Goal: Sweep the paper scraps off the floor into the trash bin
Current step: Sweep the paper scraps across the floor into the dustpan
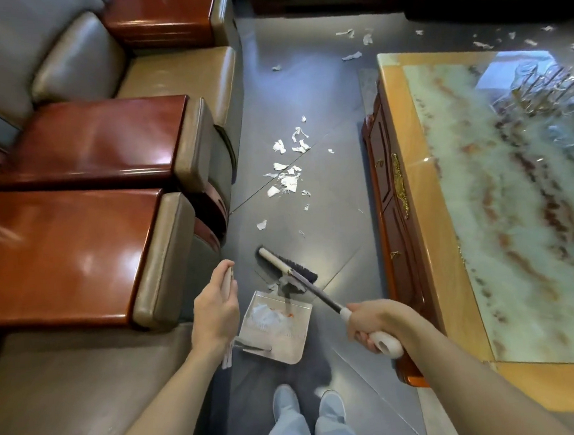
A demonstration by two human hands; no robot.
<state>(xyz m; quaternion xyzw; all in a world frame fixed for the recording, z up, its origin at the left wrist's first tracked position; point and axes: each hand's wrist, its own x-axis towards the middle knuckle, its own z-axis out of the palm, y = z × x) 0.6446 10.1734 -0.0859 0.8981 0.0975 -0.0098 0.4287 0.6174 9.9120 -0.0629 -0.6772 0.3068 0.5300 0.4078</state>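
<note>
Left hand: fingers curled round the pale upright handle of the dustpan, thumb side up. The pan sat on the grey floor just ahead of the person's pale shoes, with white scraps and a spot of red already in it.

Right hand: closed in a full fist on the white grip of the broom, the looped end sticking out past the heel of the hand. The shaft slanted down and forward; the dark bristle head rested at the pan's front lip.

Paper scraps: the main scatter lay on the floor beyond the broom head, between the leather sofa with its red-brown armrests and the marble-topped table. More scraps lay well beyond, past the table's far corner.
</note>
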